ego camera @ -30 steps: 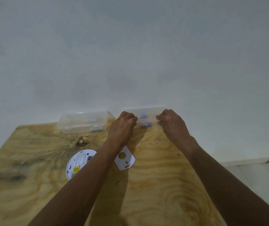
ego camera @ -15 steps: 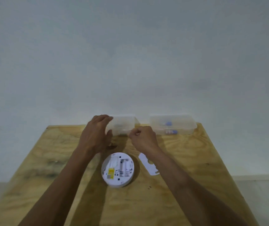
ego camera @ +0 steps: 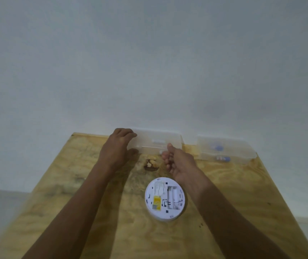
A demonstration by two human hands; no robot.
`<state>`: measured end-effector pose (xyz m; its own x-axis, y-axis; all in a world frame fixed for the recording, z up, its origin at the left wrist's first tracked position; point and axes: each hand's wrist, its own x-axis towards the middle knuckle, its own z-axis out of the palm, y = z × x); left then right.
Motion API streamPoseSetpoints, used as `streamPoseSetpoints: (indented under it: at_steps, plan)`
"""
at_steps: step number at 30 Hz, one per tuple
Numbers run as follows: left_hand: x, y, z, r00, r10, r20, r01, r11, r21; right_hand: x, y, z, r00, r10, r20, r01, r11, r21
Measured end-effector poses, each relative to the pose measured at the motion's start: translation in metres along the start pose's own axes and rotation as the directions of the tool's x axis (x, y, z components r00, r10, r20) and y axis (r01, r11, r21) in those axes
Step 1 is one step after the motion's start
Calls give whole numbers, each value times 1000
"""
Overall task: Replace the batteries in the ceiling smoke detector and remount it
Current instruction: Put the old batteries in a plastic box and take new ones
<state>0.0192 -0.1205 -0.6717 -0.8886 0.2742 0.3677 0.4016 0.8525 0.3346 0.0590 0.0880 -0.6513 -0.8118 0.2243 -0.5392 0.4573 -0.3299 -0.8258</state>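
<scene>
Left hand [ego camera: 118, 148] braces the clear box [ego camera: 156, 144] end while the right hand [ego camera: 177, 162] pinches its front latch, seemingly to open it.

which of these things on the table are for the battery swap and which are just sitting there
For the job:
- round white smoke detector, back up
- clear plastic box at both hands
- clear plastic box with blue-tipped batteries

Lying about:
- nothing else visible on the plywood table
</scene>
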Motion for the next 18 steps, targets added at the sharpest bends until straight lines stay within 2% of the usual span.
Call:
streamPoseSetpoints:
  at_steps: [8,13,18]
  plan:
    - [0,-4,4,999,16,-44,-17,999,-34,2,-11,0,1000,-2,-18,0,995,-95]
    - [2,-6,3,999,10,-38,-12,998,-60,-6,-14,16,995,82,63,-78,994,-71]
    - [4,-6,2,999,21,-50,-24,997,-72,-15,-5,64,983,120,139,-115,992,-45]
